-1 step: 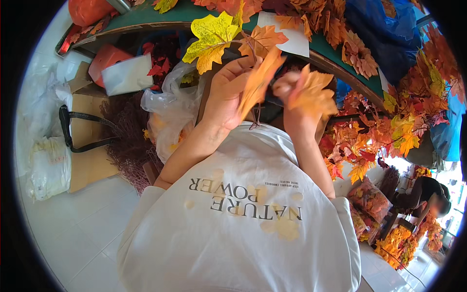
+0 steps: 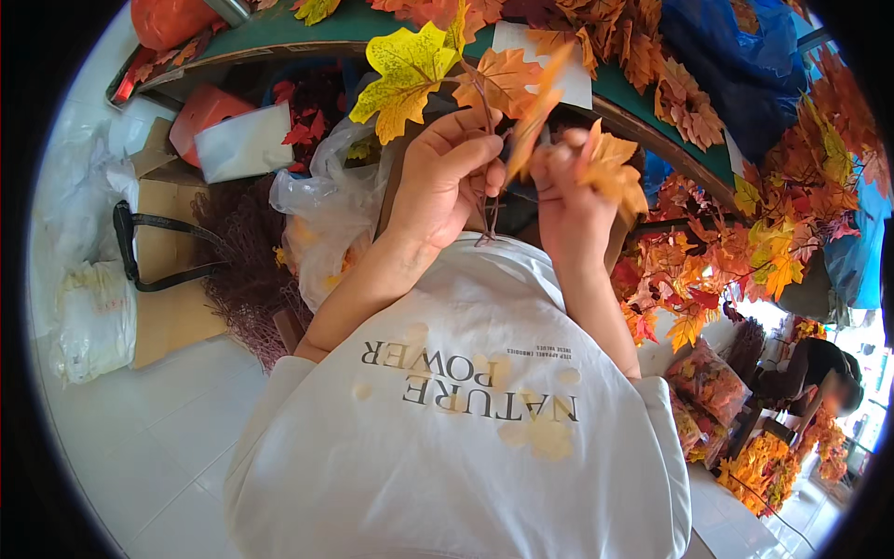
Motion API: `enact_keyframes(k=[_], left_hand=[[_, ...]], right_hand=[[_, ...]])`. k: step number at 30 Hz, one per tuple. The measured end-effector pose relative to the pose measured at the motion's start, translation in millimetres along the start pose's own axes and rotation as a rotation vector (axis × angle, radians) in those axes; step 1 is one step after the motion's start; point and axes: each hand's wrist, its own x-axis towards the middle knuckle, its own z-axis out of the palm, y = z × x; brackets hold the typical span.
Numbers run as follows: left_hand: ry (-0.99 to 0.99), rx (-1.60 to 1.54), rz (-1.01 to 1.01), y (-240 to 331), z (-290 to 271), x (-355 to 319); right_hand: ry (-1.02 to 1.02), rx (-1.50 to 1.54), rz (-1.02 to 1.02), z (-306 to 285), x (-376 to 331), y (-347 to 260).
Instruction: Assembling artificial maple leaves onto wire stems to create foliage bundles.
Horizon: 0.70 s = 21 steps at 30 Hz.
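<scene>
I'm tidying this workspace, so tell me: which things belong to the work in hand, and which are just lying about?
In hand:
left hand holding a brown twig stem with a yellow leaf
right hand holding an orange leaf

Lying about:
clear plastic bag
cardboard box
pile of orange leaves
blue bag

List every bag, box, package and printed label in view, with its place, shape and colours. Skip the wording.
Clear plastic bag: left of the left hand, crumpled, holding orange leaves.
Cardboard box: far left on the floor, flat, brown, with a black strap.
White plastic bag: left edge, lumpy.
White packet: upper left, rectangular, beside a red one.
Blue plastic bag: upper right, bulky.
Shirt print: dark lettering on white.
</scene>
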Motion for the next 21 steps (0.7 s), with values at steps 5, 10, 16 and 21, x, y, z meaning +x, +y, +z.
enact_keyframes(k=[5, 10, 16, 21], left_hand=[[-0.161, 0.245, 0.059, -4.4, 3.7, -2.6], [-0.195, 0.358, 0.068, -9.0, -1.8, 0.0], [-0.172, 0.35, 0.059, -12.1, -4.2, 1.0], [-0.139, 0.325, 0.032, -12.3, -1.3, 1.4]], right_hand=[[0.271, 0.27, 0.348, 8.3, 3.7, 2.7], [0.191, 0.288, 0.377, 5.0, -0.5, 7.0], [0.186, 0.302, 0.428, 0.8, -2.4, 7.4], [0.144, 0.31, 0.415, -3.9, -3.0, 8.6]])
